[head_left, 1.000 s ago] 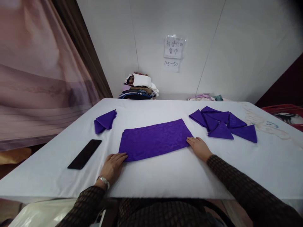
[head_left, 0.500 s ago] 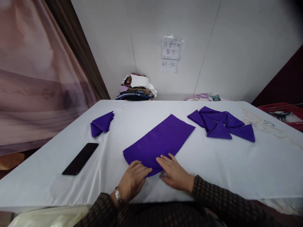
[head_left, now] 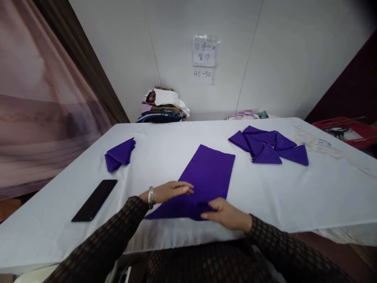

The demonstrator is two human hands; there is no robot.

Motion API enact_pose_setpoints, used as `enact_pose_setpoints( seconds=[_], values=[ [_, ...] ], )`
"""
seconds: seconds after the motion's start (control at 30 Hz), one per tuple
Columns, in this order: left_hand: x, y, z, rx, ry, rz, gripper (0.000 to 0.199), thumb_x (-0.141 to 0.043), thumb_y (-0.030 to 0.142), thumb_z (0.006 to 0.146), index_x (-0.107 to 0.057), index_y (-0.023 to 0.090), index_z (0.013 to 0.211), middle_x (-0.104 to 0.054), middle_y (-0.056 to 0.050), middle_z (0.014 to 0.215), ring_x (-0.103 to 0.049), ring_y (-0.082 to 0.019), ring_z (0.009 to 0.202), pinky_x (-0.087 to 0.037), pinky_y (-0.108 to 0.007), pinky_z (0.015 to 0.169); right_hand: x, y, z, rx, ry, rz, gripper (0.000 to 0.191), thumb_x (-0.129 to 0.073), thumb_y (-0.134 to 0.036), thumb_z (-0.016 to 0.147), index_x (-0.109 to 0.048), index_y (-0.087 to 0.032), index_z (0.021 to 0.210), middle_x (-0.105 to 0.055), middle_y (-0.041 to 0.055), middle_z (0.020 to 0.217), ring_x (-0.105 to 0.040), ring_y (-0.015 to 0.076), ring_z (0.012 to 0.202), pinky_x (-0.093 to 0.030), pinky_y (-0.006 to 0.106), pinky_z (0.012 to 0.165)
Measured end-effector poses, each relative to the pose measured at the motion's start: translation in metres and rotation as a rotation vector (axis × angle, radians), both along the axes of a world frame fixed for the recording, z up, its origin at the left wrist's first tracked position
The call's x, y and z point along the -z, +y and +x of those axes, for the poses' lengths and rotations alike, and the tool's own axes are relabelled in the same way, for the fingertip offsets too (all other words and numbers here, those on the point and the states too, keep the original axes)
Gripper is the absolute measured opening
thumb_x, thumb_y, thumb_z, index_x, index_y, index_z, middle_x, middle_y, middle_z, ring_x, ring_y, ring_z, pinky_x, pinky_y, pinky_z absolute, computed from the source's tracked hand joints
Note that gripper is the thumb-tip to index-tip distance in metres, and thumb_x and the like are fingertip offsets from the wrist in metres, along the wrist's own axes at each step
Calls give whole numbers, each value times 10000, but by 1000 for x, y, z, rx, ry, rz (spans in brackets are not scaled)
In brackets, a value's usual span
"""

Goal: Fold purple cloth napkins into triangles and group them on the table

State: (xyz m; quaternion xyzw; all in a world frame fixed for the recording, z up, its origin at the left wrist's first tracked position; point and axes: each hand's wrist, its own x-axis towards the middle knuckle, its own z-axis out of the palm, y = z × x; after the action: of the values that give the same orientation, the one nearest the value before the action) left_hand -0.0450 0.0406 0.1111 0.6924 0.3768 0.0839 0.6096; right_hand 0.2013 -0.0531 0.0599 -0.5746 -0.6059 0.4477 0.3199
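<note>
A purple cloth napkin (head_left: 210,169) lies on the white-covered table (head_left: 159,149), its far end spread flat. At the near edge, my right hand (head_left: 231,213) pinches the cloth between thumb and fingers, and the fabric bunches a little there. My left hand (head_left: 172,191), with a silver bracelet at the wrist, is over the napkin's left side with fingers stretched out. Whether its fingertips touch the cloth I cannot tell. Part of the napkin's left edge is hidden beneath that hand.
Several folded purple napkins (head_left: 268,154) lie at the right back. Folded purple cloth (head_left: 120,153) and a black phone (head_left: 94,200) are on the left. Behind the table are a stack of clothes (head_left: 165,104) and a red basket (head_left: 362,135); a paper sign (head_left: 204,52) hangs on the wall.
My left hand has let go of the near edge and moved up over the napkin. My right hand now grips the near edge. The napkin's near end has shifted into a leftward point.
</note>
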Motion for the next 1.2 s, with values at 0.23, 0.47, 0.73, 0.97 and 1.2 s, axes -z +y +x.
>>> enact_pose_setpoints(
  seconds=[0.23,0.47,0.73,0.97,1.2],
  values=[
    [24,66,8,-295,-169,-207,752,-192,714,843,-677,157,983,-712,-111,961,-627,-219,986,-459,-363,866,-9,102,64,356,785,-192,120,-585,-237,803,-627,-164,887,-725,49,843,-683,179,808,-530,335,845],
    [67,100,46,-560,141,144,441,-663,549,652,-696,159,855,-712,-76,876,-631,-230,858,-482,-318,759,33,138,95,434,756,-321,126,-509,-160,823,-598,-171,911,-722,70,908,-678,191,855,-512,377,890],
    [71,101,58,-695,-38,318,383,-622,365,728,-638,159,1050,-688,-28,768,-618,-148,697,-487,-268,671,32,149,101,376,808,-230,201,-568,-68,721,-628,-172,883,-725,40,841,-670,170,729,-539,317,791],
    [89,108,59,-742,118,473,352,-604,210,755,-621,173,1105,-713,-47,866,-630,-129,680,-489,-239,640,39,166,102,473,783,-270,209,-511,-30,725,-616,-173,835,-708,21,722,-649,158,646,-541,294,683],
    [92,108,57,-713,222,488,361,-585,163,763,-612,174,1123,-708,-28,845,-619,-120,662,-477,-225,620,34,162,108,436,640,-305,151,-537,-84,779,-591,-168,892,-702,40,778,-635,150,606,-528,283,576]
  ],
)
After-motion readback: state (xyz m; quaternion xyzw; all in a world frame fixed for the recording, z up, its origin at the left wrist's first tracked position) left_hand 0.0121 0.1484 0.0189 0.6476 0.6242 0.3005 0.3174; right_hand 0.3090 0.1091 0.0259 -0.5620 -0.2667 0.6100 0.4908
